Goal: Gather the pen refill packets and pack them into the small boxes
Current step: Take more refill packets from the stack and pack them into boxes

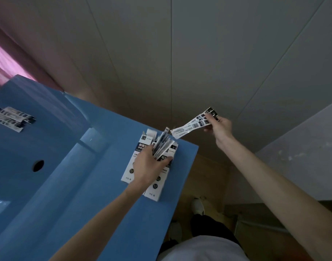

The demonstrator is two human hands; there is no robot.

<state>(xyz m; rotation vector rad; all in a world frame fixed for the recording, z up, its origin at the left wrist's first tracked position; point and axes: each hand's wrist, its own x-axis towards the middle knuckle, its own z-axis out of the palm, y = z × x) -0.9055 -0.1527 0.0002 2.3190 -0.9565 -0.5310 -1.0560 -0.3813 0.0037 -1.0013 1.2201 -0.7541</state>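
Note:
Two small white and dark boxes (154, 192) lie side by side near the right edge of the blue table (89, 204). My left hand (149, 166) rests over them and grips a fanned bunch of refill packets (163, 146) that stick up from the boxes' open tops. My right hand (220, 128) is raised past the table edge, pinching a few long white packets (191, 125) by their dark ends; their free ends point toward the boxes. Several more packets (12, 117) lie in a loose pile at the table's far left.
The table has a round hole (38, 165) and a raised blue ledge (91, 140) left of the boxes. Beyond the right table edge are a wooden floor, my legs and a white shoe (198, 206). A pink curtain (5, 61) hangs at the far left.

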